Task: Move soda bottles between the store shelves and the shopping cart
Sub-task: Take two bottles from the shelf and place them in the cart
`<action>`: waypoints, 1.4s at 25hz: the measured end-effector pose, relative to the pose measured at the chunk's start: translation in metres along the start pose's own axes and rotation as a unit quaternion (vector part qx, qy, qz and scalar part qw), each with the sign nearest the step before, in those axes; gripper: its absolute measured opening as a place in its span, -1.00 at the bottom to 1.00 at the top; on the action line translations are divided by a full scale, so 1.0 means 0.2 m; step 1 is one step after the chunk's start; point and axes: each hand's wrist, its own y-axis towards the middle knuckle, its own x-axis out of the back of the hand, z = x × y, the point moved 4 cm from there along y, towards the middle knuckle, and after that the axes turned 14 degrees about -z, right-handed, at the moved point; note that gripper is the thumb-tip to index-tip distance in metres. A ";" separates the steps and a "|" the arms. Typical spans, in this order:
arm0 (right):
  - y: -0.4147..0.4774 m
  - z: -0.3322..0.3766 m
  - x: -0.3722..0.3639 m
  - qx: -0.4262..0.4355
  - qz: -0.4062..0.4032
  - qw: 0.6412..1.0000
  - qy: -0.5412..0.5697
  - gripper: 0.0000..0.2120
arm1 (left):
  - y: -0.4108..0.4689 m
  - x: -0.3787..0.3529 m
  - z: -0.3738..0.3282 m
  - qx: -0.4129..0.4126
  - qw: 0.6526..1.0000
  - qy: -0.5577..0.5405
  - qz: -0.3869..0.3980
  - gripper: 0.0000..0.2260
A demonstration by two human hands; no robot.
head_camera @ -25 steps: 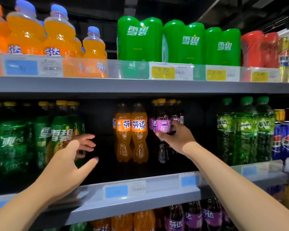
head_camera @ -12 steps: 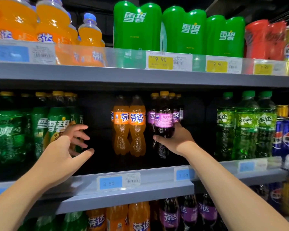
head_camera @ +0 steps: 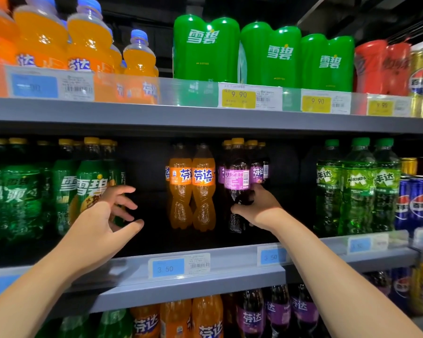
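Note:
On the middle shelf [head_camera: 205, 276] a dark grape soda bottle [head_camera: 237, 176] with a purple label and yellow cap stands at the front of its row. My right hand [head_camera: 257, 208] grips its lower body, fingers curled round it. Two orange soda bottles [head_camera: 192, 189] stand just to its left. My left hand [head_camera: 103, 223] hovers with spread fingers in the dark gap beside the green lemon-lime bottles [head_camera: 88, 191] and holds nothing.
Green bottles [head_camera: 359, 186] and blue cans [head_camera: 418, 201] fill the shelf's right end. The top shelf carries large orange bottles [head_camera: 88, 42], green multipacks [head_camera: 266, 54] and red packs [head_camera: 381, 67]. More orange and purple bottles [head_camera: 252, 315] stand below. Price tags line the shelf edges.
My right hand slid down from the purple label to the bottle's lower body and closed round it. The view tilted up slightly. My left hand stayed spread near the green bottles.

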 end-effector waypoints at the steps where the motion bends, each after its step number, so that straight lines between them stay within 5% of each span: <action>1: 0.00 0.00 0.00 0.003 -0.003 1.000 0.003 -0.36 | 0.00 0.00 0.00 0.000 1.000 0.002 0.001 -0.47; 5: -0.01 0.01 -0.01 0.000 -0.004 1.000 -0.015 -0.08 | 0.00 0.00 0.00 0.004 1.000 0.012 0.008 -0.47; 9: 0.01 -0.01 0.00 -0.010 -0.002 1.000 0.026 -0.27 | 0.00 -0.01 0.01 0.001 1.000 0.010 0.011 -0.46; 30: -0.03 0.07 0.03 -0.011 -0.037 0.997 -0.062 0.06 | 0.00 -0.02 0.00 -0.003 0.998 0.063 0.022 -0.51; 32: -0.06 0.11 0.08 -0.023 -0.037 0.996 -0.078 0.00 | 0.00 -0.02 -0.01 -0.004 0.997 0.069 0.027 -0.57; 35: -0.22 0.17 0.19 0.018 -0.115 0.993 -0.032 -0.37 | -0.01 0.02 -0.04 -0.007 0.999 0.035 0.020 -0.63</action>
